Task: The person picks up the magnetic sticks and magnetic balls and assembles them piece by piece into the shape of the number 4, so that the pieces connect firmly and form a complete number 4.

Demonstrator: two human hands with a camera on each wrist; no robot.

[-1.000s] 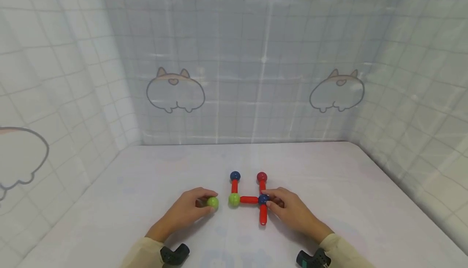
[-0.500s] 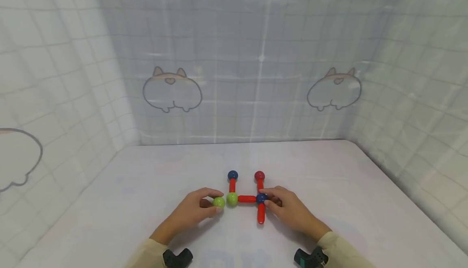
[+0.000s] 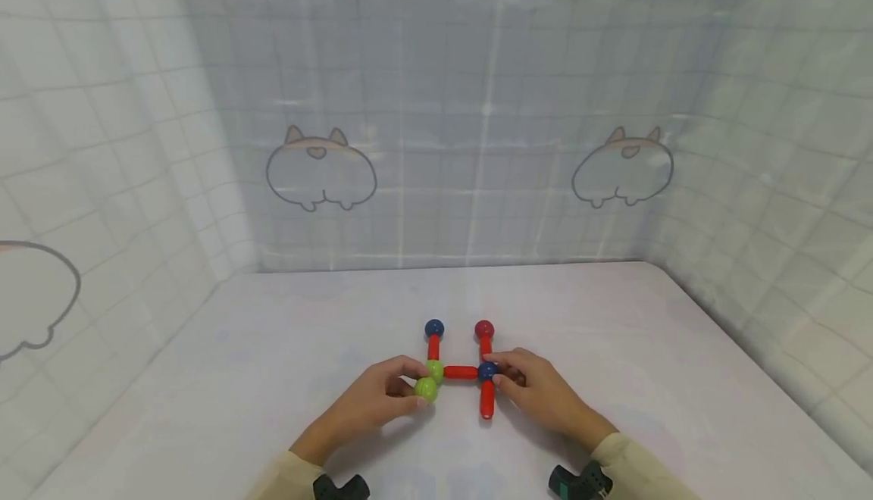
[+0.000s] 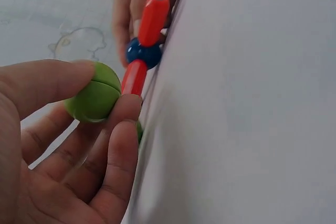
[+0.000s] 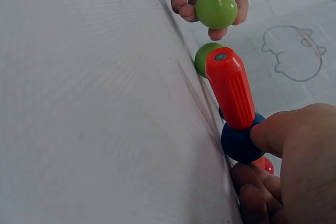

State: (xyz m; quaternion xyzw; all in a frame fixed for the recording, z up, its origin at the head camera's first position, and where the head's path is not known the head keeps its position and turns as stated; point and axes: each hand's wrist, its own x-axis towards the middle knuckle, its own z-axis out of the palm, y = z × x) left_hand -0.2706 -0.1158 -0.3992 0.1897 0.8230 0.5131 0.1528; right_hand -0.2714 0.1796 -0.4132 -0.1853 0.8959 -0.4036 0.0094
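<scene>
My left hand [image 3: 382,394] pinches a loose green ball [image 3: 426,389] between thumb and fingers, and a groove rings it in the left wrist view. Right behind it sits a second green ball [image 3: 434,369], joined by a red rod [image 3: 461,372] to a blue ball [image 3: 486,370]. My right hand [image 3: 535,386] grips that blue ball from the right. From the blue ball a free-ended red rod [image 3: 486,400] points toward me; its grey tip shows in the right wrist view. Another red rod runs away from it to a red ball [image 3: 484,329].
A red rod [image 3: 433,347] leads from the second green ball to a far blue ball [image 3: 434,327]. The pieces lie on a pale tabletop [image 3: 580,318], with checked cloth walls [image 3: 436,182] at the back and both sides. Dark wrist devices [image 3: 581,480] sit on both cuffs.
My left hand has carried the green ball rightward and then slightly nearer me, up against the second green ball in the head view. The right hand keeps its grip on the blue ball.
</scene>
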